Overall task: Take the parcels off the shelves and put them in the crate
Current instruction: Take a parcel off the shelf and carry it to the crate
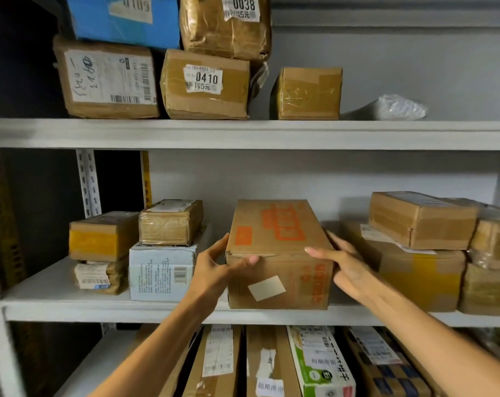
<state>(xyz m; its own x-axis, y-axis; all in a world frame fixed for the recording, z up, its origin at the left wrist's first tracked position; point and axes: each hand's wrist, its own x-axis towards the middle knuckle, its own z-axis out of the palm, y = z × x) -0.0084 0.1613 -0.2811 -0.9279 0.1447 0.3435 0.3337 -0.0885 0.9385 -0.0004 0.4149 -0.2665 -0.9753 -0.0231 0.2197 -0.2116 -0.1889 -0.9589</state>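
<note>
On the middle shelf (71, 312): long box (274, 250) at front edge, left hand (214, 267) at its 9 o'clock, right hand (347, 267) at 3. Left stack (161, 267) and right stack (417, 270) sit further out.

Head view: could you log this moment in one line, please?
left hand: grips orange-printed box | right hand: grips it | location: middle shelf

Landmark box: long brown cardboard box with orange print (274, 233), lying lengthwise on the grey metal middle shelf (56, 299), with its white-labelled short end towards the camera.
Left grip (214, 267): holds the box's front left corner, with the thumb across the top front edge.
Right grip (346, 267): holds the front right corner, with one digit over the top edge.
Left of the box: pale blue printed carton (160, 273) close beside it, with a small taped brown parcel (168, 224) on top.
Right of the box: large brown carton with yellow tape (420, 279).
Above the box: brown parcel labelled 0410 (205, 84).
</note>
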